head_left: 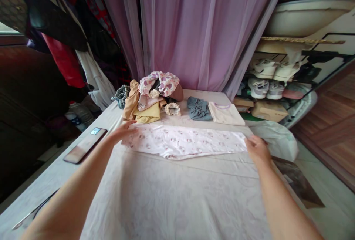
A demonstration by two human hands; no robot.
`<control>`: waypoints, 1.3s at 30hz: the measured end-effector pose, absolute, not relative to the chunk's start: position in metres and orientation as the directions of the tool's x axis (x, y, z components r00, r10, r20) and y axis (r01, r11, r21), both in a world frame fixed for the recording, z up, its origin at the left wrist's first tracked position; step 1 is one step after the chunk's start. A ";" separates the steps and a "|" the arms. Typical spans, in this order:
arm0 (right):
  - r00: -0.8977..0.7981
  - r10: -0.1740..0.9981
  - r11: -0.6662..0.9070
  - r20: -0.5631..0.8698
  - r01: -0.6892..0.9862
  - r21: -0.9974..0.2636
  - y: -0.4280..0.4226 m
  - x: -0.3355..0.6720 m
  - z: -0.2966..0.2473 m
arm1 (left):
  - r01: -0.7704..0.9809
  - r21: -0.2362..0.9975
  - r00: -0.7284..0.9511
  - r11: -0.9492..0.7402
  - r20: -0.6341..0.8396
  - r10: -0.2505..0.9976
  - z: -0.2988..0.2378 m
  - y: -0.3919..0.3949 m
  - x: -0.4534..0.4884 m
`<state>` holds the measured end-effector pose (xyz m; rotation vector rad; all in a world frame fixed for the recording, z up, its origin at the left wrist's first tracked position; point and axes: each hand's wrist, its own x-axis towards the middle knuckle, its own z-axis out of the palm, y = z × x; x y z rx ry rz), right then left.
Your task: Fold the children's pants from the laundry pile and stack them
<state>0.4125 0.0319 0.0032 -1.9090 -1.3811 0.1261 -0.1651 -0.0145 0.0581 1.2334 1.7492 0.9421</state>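
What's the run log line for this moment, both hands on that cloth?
left hand: on pale pink floral folded cloth | right hand: on its right end | behind: heaped mixed clothes

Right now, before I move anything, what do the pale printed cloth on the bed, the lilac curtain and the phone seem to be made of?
The pale printed cloth looks like matte cotton knit: soft folds, no shine, but the fibre is uncertain. The lilac curtain seems sheer synthetic voile, as light passes through. The phone seems glass-faced: its surface is glossy and reflective.
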 end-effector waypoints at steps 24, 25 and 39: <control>-0.259 0.892 0.401 0.370 0.831 -0.386 -0.094 0.153 0.000 | 0.916 0.402 -0.187 0.003 0.419 0.888 -0.009 -0.089 -0.144; -0.254 0.892 0.403 0.375 0.823 -0.401 -0.093 0.150 -0.001 | 0.923 0.386 -0.182 0.006 0.421 0.889 -0.009 -0.089 -0.144; -0.077 0.943 0.252 0.325 0.802 -0.542 -0.088 0.131 -0.007 | 0.920 0.393 -0.138 -0.011 0.348 0.928 -0.004 -0.092 -0.142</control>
